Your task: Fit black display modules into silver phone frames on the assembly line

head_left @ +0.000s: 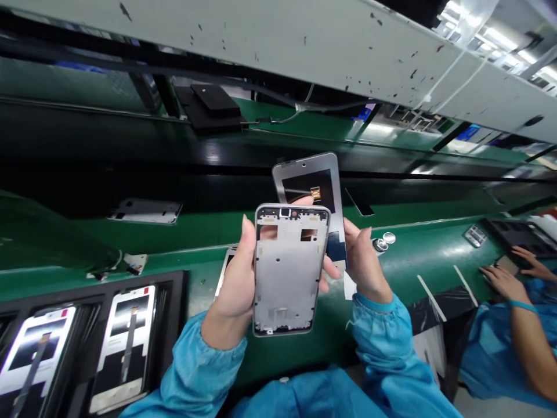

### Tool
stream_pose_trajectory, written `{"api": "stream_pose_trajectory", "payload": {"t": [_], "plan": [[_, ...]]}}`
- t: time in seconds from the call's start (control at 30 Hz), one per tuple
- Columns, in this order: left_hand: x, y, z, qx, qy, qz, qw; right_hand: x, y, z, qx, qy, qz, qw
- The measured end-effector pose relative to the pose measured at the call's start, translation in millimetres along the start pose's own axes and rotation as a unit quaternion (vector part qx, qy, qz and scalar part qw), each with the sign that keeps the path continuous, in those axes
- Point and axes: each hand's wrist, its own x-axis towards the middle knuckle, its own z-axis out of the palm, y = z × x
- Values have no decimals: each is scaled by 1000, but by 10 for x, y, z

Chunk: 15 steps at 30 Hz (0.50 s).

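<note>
My left hand (235, 284) is closed round a silver-grey phone middle frame (287, 273), held upright with its inner face toward me. Cut-outs and small holes line its upper end. Behind it and a little to the right, my right hand (365, 261) grips a phone screen panel (304, 166) by its right edge. That panel has a grey border, a dark patch and a small gold connector on a flex cable. The frame covers the panel's lower left part. Some of my left fingers show behind the frame.
A black tray (178, 290) at the left holds phone screens (126, 342). A phone frame (148, 210) lies on the dark conveyor. A small round metal container (380, 245) with its lid off stands on the green bench. At the right are a co-worker's hands (507, 281).
</note>
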Motion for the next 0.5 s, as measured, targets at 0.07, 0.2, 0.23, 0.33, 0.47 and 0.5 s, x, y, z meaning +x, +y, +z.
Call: {"api": "stream_pose_trajectory", "payload": {"t": [0.07,0.2,0.23,0.33,0.47,0.5], "plan": [[5,-23,4,-5,-1,0,1000,-60,-173,166,41,-58,25,997],[15,-26,-15,7,24,16,1000,-25,-205,325,114,-125,47,985],[12,-21,-19,10,27,17,999,3,-176,340,141,-133,47,980],[-8,-6,-14,9,34,9,999,78,-83,370,231,-166,53,957],[-34,7,11,-8,51,23,998,112,6,372,289,-148,23,946],[-36,10,16,-12,49,33,998,114,31,362,286,-128,-2,950]]}}
